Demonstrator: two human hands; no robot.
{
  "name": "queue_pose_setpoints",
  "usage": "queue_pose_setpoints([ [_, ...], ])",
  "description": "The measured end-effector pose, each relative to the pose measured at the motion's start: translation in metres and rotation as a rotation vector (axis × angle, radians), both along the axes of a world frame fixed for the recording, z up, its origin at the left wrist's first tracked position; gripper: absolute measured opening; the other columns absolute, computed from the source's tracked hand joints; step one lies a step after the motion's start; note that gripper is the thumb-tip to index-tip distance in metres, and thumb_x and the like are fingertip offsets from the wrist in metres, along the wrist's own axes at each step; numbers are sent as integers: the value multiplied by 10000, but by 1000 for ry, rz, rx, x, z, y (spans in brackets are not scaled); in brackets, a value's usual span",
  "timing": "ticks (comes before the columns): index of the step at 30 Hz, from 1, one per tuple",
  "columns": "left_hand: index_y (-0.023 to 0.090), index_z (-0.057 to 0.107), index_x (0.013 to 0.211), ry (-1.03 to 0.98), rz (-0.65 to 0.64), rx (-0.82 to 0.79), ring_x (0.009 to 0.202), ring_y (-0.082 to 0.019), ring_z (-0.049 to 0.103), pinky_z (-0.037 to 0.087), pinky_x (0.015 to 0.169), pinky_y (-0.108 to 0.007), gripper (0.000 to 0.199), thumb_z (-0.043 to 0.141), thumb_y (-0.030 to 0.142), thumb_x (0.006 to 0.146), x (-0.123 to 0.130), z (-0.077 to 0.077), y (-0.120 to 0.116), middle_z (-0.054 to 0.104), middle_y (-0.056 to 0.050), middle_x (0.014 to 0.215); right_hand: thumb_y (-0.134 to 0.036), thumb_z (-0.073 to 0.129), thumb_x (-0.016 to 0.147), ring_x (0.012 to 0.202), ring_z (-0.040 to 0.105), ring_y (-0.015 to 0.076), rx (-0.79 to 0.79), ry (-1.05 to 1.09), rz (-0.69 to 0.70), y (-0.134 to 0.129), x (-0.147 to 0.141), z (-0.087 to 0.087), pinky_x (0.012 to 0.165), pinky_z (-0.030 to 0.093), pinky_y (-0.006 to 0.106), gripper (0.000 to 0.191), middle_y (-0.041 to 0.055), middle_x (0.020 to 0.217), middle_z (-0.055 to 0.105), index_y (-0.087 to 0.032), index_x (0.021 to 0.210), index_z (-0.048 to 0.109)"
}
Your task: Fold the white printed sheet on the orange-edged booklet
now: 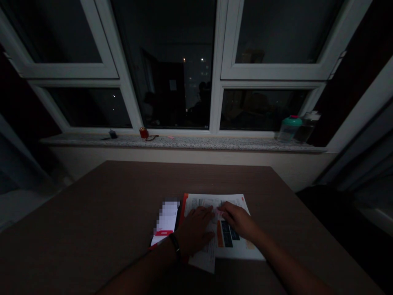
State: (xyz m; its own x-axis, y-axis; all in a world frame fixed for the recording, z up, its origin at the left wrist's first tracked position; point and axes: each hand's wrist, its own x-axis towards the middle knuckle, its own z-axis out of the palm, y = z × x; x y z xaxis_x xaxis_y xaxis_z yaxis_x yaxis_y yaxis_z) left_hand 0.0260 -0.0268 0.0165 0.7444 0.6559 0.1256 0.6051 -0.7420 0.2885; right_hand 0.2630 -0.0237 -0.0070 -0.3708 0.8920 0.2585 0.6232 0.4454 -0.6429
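A printed booklet (239,252) with pictures and small text lies on the brown table. My left hand (196,229), with a dark band at the wrist, rests flat on its left part, fingers stretched out and thumb apart. Over the upper middle of the page my right hand (236,219) has its fingers curled together. By those fingertips shows a small pinkish patch, too dim to name. A loose paper corner (204,262) sticks out below my left hand. Just left of the booklet lies a phone (167,217) with its screen lit and partly pixelated.
Beyond the brown table (129,192) runs a speckled stone sill (196,142) under dark windows. On it stand a teal-topped bottle (289,129), a second clear bottle (307,127), a small red jar (143,132), glasses (151,137) and a small dark bottle (112,134).
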Motion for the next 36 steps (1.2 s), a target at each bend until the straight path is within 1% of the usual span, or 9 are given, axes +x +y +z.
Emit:
queue_pose_setpoints([
  [2,238,386,1402,5,-1,-3,1360,-301,345,311,1100,-515,584,612,284,866,0,0,0,393,-67,1505,-313,449,975,923,619,209,-8,-28,47,-3,-1,3,790,464,309,187,54,982,670,-225,1033,603],
  [5,241,403,1388,1,-5,-5,1360,-303,344,312,1097,-516,567,613,284,862,0,-1,1,386,-66,1510,-310,479,964,858,608,195,-38,-36,127,-8,-1,7,753,459,293,160,37,910,659,-224,986,612],
  [8,239,411,1383,-9,-9,0,1347,-301,359,309,1099,-508,564,620,290,861,-1,-2,1,389,-68,1507,-319,490,968,835,594,184,-39,-10,162,-10,-2,11,747,454,285,166,29,875,634,-220,936,620],
  [12,241,353,1435,11,-3,-1,1369,-311,325,290,1109,-520,637,632,332,869,-2,-3,2,353,-82,1526,-301,457,983,920,578,197,20,45,103,-3,-2,9,814,453,308,198,54,944,604,-209,973,631],
  [16,224,298,1473,41,21,-1,1382,-318,303,291,1109,-513,676,614,358,891,-1,-3,0,316,-102,1541,-293,460,982,908,568,199,56,48,10,6,-1,4,818,448,322,208,53,918,572,-199,979,646],
  [21,226,344,1443,25,21,-1,1336,-311,369,312,1094,-500,621,603,375,899,0,1,-1,415,-106,1470,-285,491,969,908,559,199,48,55,56,9,1,5,810,447,319,175,47,907,564,-200,960,644],
  [30,220,391,1407,20,24,8,1333,-308,375,327,1090,-497,604,645,354,876,0,-2,0,429,-99,1461,-293,542,944,790,567,165,-56,49,141,-5,-3,10,710,432,270,141,8,840,559,-209,858,616],
  [33,211,376,1427,42,36,-1,1353,-308,357,310,1103,-501,619,638,349,883,0,-1,1,411,-100,1482,-262,539,942,844,576,173,-53,48,124,-7,-5,10,743,439,273,112,15,872,567,-214,886,622],
  [36,213,352,1448,47,53,7,1374,-292,339,299,1112,-485,578,576,323,926,1,-2,5,393,-98,1501,-232,510,948,917,580,189,-17,73,54,-1,-6,5,813,445,299,126,34,930,577,-216,943,635],
])
